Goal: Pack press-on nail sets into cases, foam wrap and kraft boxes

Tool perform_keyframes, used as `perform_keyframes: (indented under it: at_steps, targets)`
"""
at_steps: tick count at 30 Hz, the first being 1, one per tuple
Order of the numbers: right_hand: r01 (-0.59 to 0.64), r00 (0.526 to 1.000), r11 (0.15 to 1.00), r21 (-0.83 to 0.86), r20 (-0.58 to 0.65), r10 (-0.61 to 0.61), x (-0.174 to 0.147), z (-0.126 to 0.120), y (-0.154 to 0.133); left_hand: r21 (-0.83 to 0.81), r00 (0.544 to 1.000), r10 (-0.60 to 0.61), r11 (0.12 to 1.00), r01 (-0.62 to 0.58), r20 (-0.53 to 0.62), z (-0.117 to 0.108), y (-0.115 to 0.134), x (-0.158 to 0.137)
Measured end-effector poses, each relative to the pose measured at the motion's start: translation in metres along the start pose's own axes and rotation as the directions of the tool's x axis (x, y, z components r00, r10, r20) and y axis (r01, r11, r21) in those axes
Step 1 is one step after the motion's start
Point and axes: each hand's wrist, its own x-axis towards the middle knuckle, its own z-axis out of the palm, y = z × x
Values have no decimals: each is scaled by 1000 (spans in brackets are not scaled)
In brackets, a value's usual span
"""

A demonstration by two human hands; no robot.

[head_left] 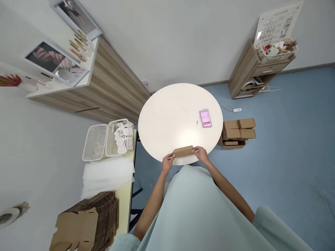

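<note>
A small brown cardboard box [183, 151] is held level at the near edge of the white round table [162, 118]. My left hand [167, 162] grips its left end between thumb and fingers. At the opposite end, my right hand [201, 153] pinches the box's right edge. The box looks closed, though its underside is hidden. Farther back on the tabletop lies a blurred pink and purple item [205, 118], with a tiny dark object [197, 122] just left of it.
Stacked cardboard boxes [239, 129] stand on the floor at right. Along the left, a side table [124, 202] bears white baskets [94, 142] with packets, white foam sheets [107, 174] and flattened cartons [78, 226]. A wooden cabinet [112, 83] and small drawer unit [244, 69] stand by the wall.
</note>
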Motion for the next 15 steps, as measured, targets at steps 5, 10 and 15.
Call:
perform_keyframes:
  at_steps: [5,10,15]
  targets:
    - [-43,999,998,53,15,42,-33,-1,30,-48,1000,-21,999,21,-7,22,-21,-45]
    - [-155,988,933,326,57,145,-64,-10,53,-120,995,-48,992,37,-89,52,-41,-78]
    - [-174,984,909,378,28,177,-91,-32,70,-198,982,-48,980,11,-185,94,-56,-108]
